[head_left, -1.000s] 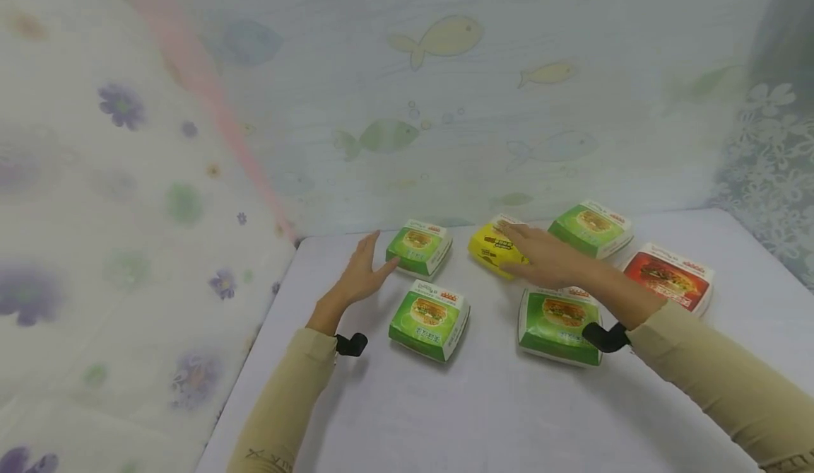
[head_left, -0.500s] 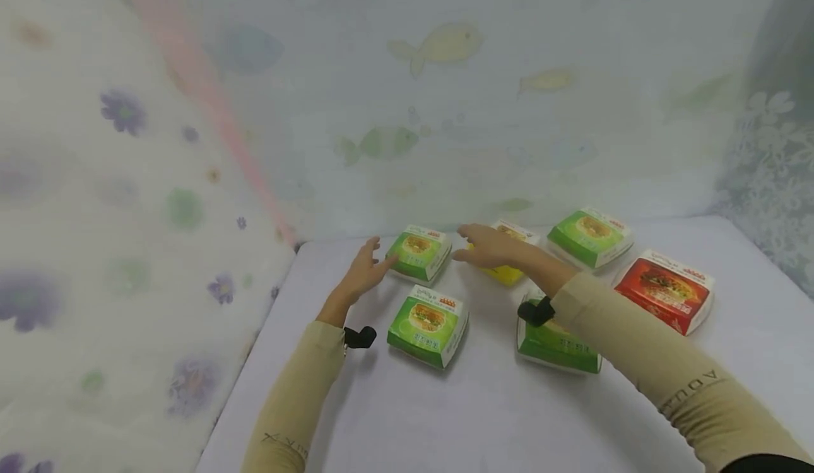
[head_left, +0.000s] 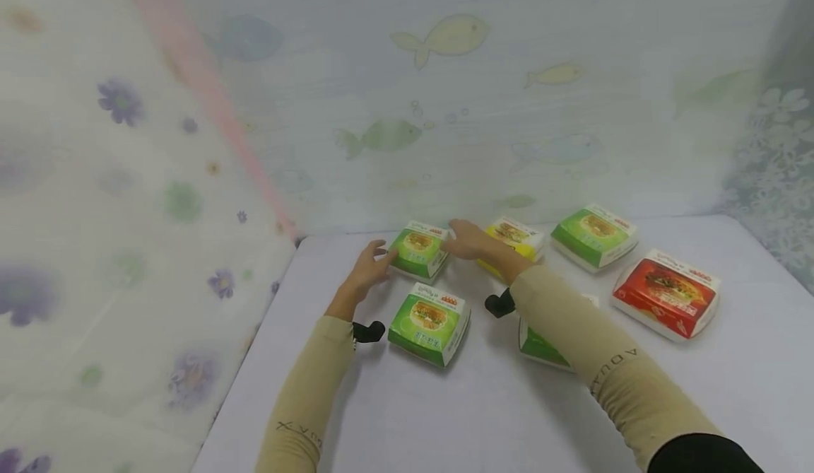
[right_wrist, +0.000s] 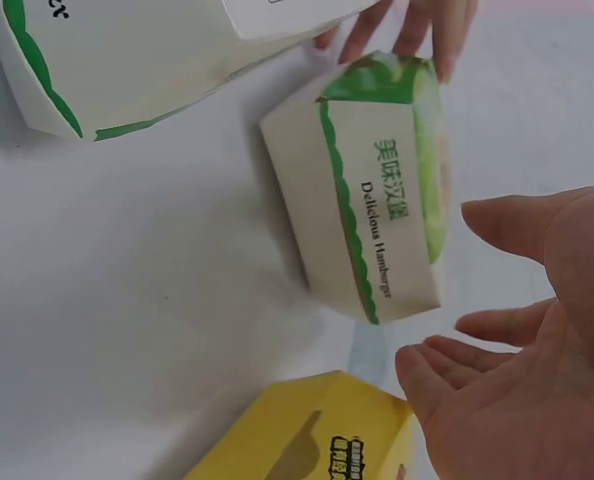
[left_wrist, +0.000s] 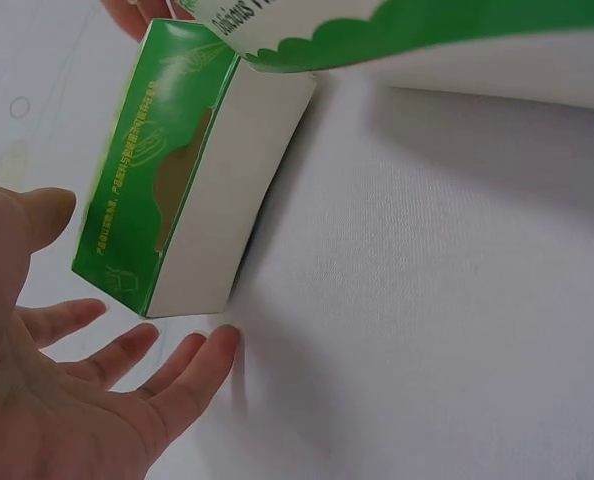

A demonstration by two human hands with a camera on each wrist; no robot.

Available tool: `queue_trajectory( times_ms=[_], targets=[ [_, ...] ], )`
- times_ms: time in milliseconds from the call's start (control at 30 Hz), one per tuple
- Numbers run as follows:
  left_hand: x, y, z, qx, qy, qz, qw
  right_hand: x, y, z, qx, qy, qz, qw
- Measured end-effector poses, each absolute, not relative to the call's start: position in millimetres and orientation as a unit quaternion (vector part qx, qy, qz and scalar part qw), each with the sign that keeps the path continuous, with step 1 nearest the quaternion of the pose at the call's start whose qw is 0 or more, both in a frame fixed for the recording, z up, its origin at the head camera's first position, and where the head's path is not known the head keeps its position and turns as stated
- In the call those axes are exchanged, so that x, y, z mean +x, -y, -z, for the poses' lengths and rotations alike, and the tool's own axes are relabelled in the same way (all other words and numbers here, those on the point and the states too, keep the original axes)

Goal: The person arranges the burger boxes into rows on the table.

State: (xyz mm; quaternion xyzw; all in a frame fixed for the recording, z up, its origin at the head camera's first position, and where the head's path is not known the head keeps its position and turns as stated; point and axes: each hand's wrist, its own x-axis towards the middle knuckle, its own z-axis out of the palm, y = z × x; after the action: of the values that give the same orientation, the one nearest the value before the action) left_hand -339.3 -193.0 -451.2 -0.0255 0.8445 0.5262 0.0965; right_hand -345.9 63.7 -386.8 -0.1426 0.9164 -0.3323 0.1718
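Note:
A green-and-white hamburger box [head_left: 418,245] stands at the back left of the table, between the two hands. My left hand [head_left: 369,269] is at its left side with relaxed, spread fingers; in the left wrist view the fingertips [left_wrist: 217,345] lie close to the box's end, and no grip shows. On the other side is my right hand [head_left: 469,240], its fingers parted. The right wrist view shows a gap between that hand and the box. Partly behind the right wrist sits a yellow hamburger box [head_left: 511,236].
In front stands a second green box [head_left: 429,323]. Another green box [head_left: 540,346] is mostly covered by the right sleeve. Farther right are a green box [head_left: 593,236] and a red box [head_left: 668,293]. A patterned cloth wall [head_left: 356,190] rises behind the table.
My right hand has moved left from above the yellow box to the right side of the back-left green box. The left hand has shifted slightly right and nearer. The boxes stay put.

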Motion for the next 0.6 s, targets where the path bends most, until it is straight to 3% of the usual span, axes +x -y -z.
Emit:
queue_trajectory(
  times_ms=[300, 600],
  targets=[
    [-342, 183, 460, -0.018, -0.84, -0.532, 0.105, -352, -63, 402, -0.151, -0.922, 0.316, 0.163],
    [-355, 182, 453, -0.003, -0.848, -0.522, 0.09, -338, -63, 390, -0.164, -0.929, 0.288, 0.164]
  ],
)
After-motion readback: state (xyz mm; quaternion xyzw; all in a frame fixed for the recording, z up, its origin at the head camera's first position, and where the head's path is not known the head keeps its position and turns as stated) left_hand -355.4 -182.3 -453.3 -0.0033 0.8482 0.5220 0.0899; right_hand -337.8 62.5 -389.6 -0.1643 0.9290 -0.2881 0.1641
